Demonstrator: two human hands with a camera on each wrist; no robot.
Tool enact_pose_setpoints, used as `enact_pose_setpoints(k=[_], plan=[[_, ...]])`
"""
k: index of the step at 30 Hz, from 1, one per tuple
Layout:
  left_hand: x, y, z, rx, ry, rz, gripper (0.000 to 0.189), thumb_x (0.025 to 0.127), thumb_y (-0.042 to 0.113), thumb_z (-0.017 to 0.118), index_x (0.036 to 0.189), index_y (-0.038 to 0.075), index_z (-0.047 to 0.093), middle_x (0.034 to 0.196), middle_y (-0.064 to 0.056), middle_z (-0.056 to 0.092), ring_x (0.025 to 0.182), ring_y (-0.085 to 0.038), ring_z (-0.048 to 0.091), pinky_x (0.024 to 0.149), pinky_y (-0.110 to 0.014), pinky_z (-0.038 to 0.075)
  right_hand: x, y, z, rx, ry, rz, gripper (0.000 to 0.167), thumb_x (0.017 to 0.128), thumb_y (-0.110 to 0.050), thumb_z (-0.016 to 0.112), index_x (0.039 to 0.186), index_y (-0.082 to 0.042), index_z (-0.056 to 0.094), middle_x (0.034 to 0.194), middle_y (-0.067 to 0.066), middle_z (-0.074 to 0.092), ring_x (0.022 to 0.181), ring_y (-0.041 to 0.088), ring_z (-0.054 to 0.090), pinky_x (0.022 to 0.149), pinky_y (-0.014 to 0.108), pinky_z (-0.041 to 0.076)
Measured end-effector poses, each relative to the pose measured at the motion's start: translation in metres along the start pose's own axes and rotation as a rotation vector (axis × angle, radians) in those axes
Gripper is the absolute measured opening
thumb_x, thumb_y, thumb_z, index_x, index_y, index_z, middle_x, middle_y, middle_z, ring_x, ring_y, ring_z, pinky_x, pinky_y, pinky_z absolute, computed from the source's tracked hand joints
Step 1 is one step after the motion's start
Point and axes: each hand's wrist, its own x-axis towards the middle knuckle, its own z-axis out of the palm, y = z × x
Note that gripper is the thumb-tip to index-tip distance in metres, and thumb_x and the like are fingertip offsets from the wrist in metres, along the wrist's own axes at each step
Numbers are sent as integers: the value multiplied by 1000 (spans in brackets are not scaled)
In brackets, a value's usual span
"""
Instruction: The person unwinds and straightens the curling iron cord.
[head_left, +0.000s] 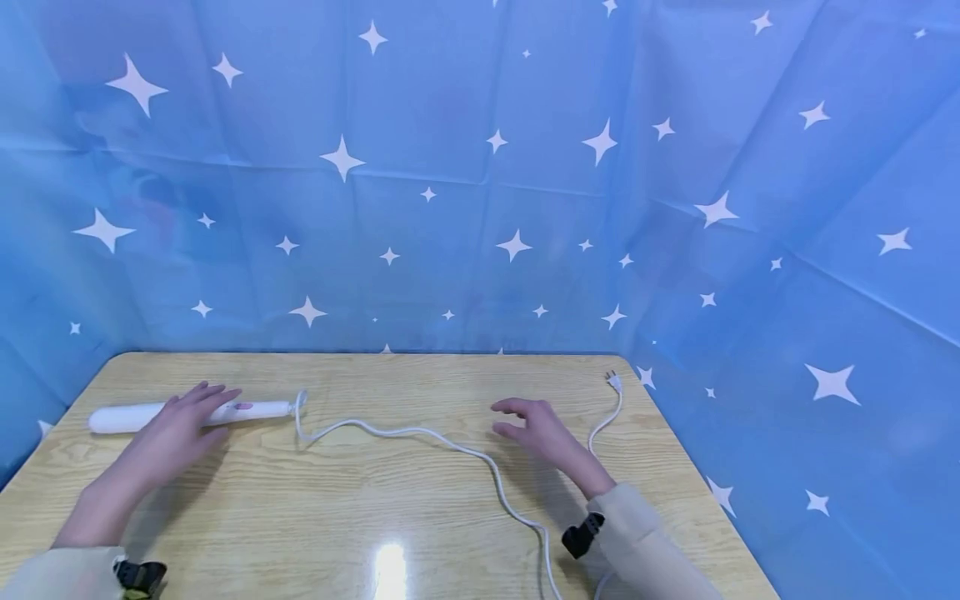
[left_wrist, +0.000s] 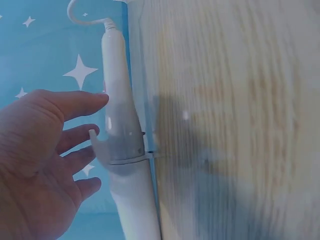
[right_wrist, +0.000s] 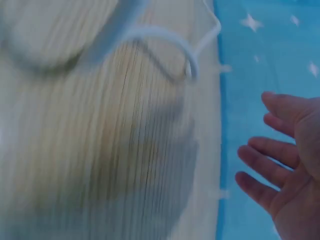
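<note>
A white curling iron (head_left: 258,410) lies on its side at the left of the table, its cord end pointing right. In the left wrist view, the clamp lever (left_wrist: 100,147) stands out from the side of the iron. My left hand (head_left: 176,429) is over the iron's middle with loosely spread fingers, not curled round it. One fingertip is close to the handle; whether it touches I cannot tell. At the right of the table, my right hand (head_left: 536,429) hovers with relaxed fingers and holds nothing. The white cord (head_left: 420,431) passes to its left.
The two-pin plug (head_left: 614,382) lies near the table's back right corner. From there the cord runs behind the right forearm toward the front edge. Blue star-printed cloth (head_left: 450,225) hangs behind and to the sides of the wooden table (head_left: 337,517).
</note>
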Motion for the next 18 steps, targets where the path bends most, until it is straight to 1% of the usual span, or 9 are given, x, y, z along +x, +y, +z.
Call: enact_pose_setpoints(k=[2,4,6,8,9,11,14,16,18], plan=[[3,-2,2,-5,-23,-13,53,89,1,74,138,-10,55,140,-42,45,130,-66,34,104,-86,24,11,-9,12,4,-55,-41,32,100,-16,69,127,1,69,129,15,68,122,36,62,104,55,54],[5,-4,2,-5,-40,-29,51,89,-1,72,137,-10,56,139,-44,44,130,-66,33,104,-86,24,20,-15,24,-21,-104,-81,28,100,-17,69,123,-1,72,124,12,71,119,30,64,102,48,56],[7,-6,3,3,-55,-38,49,89,-3,71,135,-11,57,138,-43,44,129,-66,34,103,-86,26,26,-17,33,-46,-147,-96,23,99,-19,70,117,-5,76,115,6,74,106,21,68,92,37,60],[8,-7,3,13,-61,-37,46,88,-5,70,132,-11,59,136,-43,46,129,-66,35,103,-84,28,30,-19,40,-75,-171,-103,17,97,-18,74,110,-8,78,105,0,76,89,13,68,78,28,58],[8,-7,3,20,-62,-36,45,88,-5,69,131,-11,60,135,-42,47,129,-65,35,103,-83,29,31,-19,43,-90,-175,-107,14,95,-17,76,106,-9,79,100,-2,76,82,10,65,72,25,56],[8,-8,3,34,-61,-34,42,87,-6,70,128,-11,62,134,-41,50,128,-65,37,103,-81,32,33,-19,47,-125,-177,-113,10,92,-15,79,101,-10,80,92,-3,75,72,11,60,65,26,52],[7,-11,2,43,-55,-37,42,86,-8,69,126,-12,62,133,-42,50,128,-65,37,104,-79,33,32,-18,49,-204,-143,-129,6,90,-11,80,96,-9,81,100,3,76,83,17,65,78,33,58],[6,-12,2,42,-53,-46,42,85,-9,67,127,-14,61,134,-42,49,128,-64,37,105,-79,32,30,-16,49,-259,-119,-135,4,91,-9,79,94,-8,81,106,6,76,93,22,67,88,40,59],[5,-13,1,38,-49,-52,42,85,-10,66,127,-15,61,134,-43,49,128,-64,37,105,-78,32,28,-12,46,-294,-96,-131,4,91,-7,77,91,-8,81,107,7,75,96,23,67,92,44,58]])
